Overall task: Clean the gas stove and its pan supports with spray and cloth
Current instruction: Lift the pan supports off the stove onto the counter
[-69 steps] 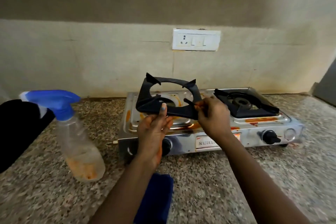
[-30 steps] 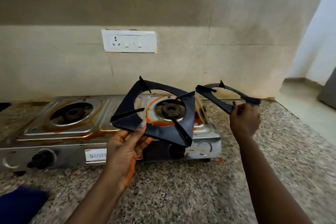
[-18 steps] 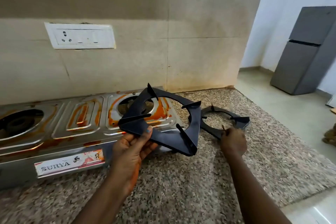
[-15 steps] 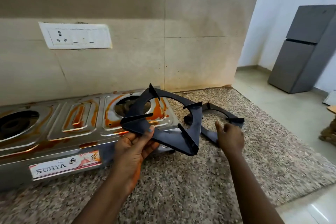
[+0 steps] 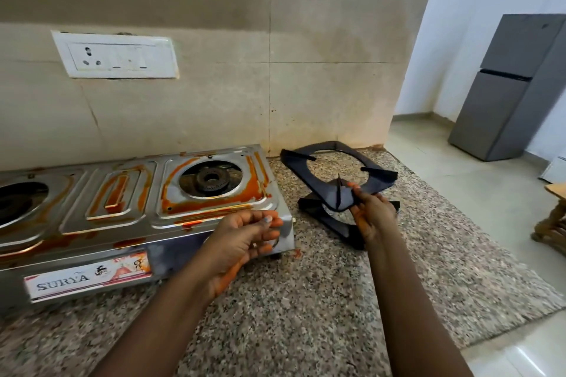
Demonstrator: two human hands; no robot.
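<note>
The steel gas stove [image 5: 76,193], smeared with orange stains, stands on the left of the granite counter with both burners bare; the right burner [image 5: 211,179] is uncovered. To its right, one black pan support [image 5: 340,228] lies on the counter. A second black pan support [image 5: 327,196] lies across it, tilted, and my right hand [image 5: 372,211] grips its near corner. My left hand [image 5: 245,239] hovers at the stove's right front corner with loosely curled fingers, holding nothing. No spray bottle or cloth is in view.
The granite counter [image 5: 306,300] ends at the right, with tiled floor beyond. A grey fridge [image 5: 514,86] stands by the far wall, and wooden furniture [image 5: 554,220] pokes in at the right edge. A white switchboard [image 5: 116,55] is on the wall above the stove.
The support my left hand was holding is now in my right hand, resting over the one set down on the counter. My left hand has come free and dropped toward the stove corner.
</note>
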